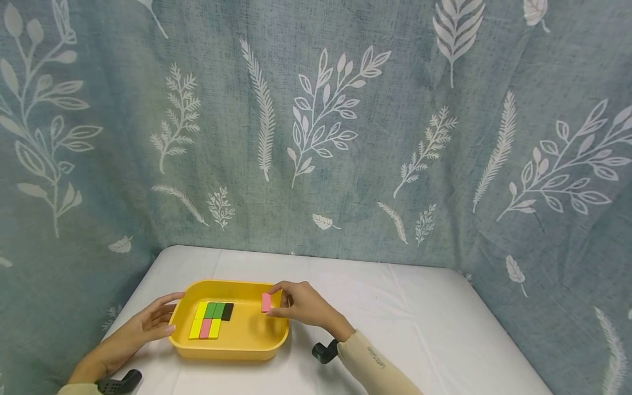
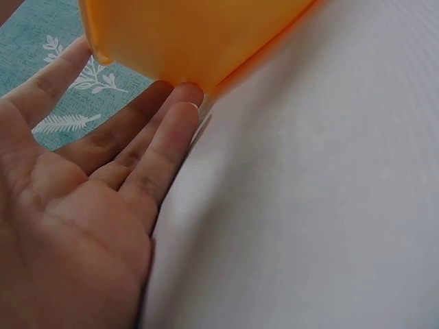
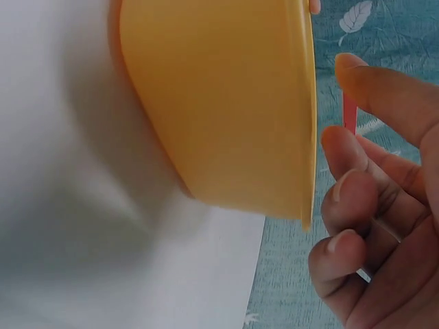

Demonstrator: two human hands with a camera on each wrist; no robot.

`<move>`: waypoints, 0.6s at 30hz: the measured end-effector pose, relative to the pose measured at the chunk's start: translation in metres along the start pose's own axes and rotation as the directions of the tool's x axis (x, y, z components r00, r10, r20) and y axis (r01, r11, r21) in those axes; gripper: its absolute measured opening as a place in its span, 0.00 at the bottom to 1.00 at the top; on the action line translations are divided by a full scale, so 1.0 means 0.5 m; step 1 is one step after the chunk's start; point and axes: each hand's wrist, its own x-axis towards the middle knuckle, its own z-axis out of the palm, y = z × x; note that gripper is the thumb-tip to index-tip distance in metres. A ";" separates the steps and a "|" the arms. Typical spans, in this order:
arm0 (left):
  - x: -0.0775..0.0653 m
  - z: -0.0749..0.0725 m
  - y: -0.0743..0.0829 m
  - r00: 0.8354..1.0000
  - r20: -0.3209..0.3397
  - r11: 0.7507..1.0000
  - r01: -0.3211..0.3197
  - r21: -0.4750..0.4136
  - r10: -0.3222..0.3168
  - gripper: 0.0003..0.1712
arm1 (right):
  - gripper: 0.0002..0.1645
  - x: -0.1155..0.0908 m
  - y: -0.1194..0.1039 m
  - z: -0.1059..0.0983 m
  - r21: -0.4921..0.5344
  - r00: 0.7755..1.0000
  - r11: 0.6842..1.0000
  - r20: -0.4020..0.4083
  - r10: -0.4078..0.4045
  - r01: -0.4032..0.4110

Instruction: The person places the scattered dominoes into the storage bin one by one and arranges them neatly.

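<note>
My right hand [image 1: 306,304] pinches a small pink rectangular tile [image 1: 266,303] between thumb and fingertips, over the right end of a yellow plastic tray [image 1: 232,354]. In the right wrist view the tile [image 3: 350,113] shows edge-on, raised above the tray's rim. Straight fingers of my left hand [image 1: 143,329] rest against the tray's left side; in the left wrist view their fingertips [image 2: 185,116] touch its outer wall. Inside, flat tiles lie in two rows at the left: yellow, green [image 1: 210,310], green and black [image 1: 227,311] behind, yellow, pink [image 1: 204,329] and yellow in front.
The tray stands on a table with a white cloth [image 1: 395,329]. Behind it hangs a blue-green curtain [image 1: 345,208] with white leaf prints. Dark wrist-worn devices [image 1: 324,352] sit at both wrists, low over the cloth.
</note>
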 end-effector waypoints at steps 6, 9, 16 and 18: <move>0.001 -0.003 -0.001 1.000 0.003 1.000 -0.017 0.002 0.017 0.44 | 0.26 0.017 -0.015 0.016 -0.031 1.000 0.999 0.012 0.011 -0.011; 0.000 -0.004 0.000 1.000 0.011 1.000 -0.026 -0.005 0.026 0.44 | 0.27 0.023 -0.025 0.025 -0.051 1.000 0.998 0.008 0.028 -0.027; -0.003 -0.004 0.001 0.999 0.022 0.999 -0.041 -0.020 0.042 0.43 | 0.27 0.030 -0.041 0.043 -0.113 0.999 0.992 0.003 0.051 -0.051; -0.003 -0.003 0.001 0.999 0.019 0.999 -0.031 -0.018 0.031 0.43 | 0.27 0.033 -0.045 0.046 -0.124 0.999 0.991 0.007 0.047 -0.046</move>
